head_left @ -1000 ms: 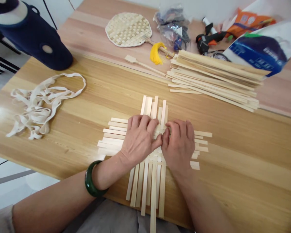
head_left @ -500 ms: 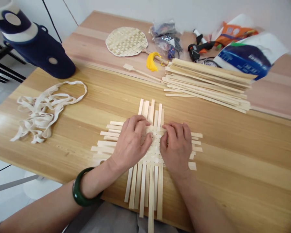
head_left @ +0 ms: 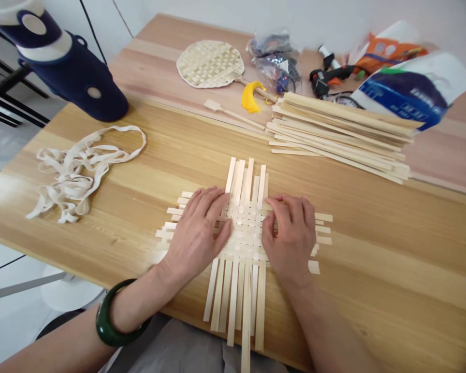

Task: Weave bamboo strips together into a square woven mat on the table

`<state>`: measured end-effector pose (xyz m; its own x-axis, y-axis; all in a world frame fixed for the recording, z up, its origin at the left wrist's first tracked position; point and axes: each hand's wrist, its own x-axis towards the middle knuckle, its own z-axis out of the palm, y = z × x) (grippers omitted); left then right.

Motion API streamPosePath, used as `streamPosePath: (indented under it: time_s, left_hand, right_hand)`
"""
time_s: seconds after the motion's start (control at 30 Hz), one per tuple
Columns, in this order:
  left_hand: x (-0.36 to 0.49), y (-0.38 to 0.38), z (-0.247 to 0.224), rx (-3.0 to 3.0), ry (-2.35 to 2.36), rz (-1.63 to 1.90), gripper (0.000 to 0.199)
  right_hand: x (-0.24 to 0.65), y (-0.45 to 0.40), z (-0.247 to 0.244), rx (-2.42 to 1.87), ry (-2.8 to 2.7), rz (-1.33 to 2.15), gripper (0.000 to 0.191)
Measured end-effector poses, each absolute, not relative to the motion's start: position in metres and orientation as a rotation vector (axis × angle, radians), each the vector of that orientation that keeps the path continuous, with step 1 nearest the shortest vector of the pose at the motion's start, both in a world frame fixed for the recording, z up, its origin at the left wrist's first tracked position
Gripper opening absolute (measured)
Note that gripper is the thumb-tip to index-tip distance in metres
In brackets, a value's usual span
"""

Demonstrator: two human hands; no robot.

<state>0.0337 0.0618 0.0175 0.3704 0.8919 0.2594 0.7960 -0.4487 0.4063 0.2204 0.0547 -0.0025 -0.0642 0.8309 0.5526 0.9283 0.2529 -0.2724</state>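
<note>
left hand (head_left: 196, 241) and right hand (head_left: 288, 238) rest on the pale wooden strip weave (head_left: 245, 233), centred on the table (head_left: 392, 259). fingers (head_left: 213, 204) spread, lightly curved, pressing; no strip pinched. even pressure seems best, keeping crossings snug. beyond, a clear plastic bag (head_left: 274, 65) holds dark tangled items, unidentifiable.
</note>
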Motion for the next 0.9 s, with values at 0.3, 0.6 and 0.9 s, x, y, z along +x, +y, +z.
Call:
streamPosePath:
  time_s: [0.3,0.6,0.9]
  left_hand:
    - [0.033,0.063,0.011,2.417,1.526,0.678,0.042]
    - [0.040,0.063,0.020,2.415,1.537,0.656,0.038]
    - [0.041,0.070,0.009,2.392,1.587,0.720,0.037]
  right_hand:
    - [0.219,0.057,-0.003,-1.600,-1.945,-0.168,0.020]
    - [0.218,0.055,0.001,-1.588,-1.954,-0.146,0.025]
    - [0.217,0.056,0.000,-1.573,-2.061,-0.110,0.025]
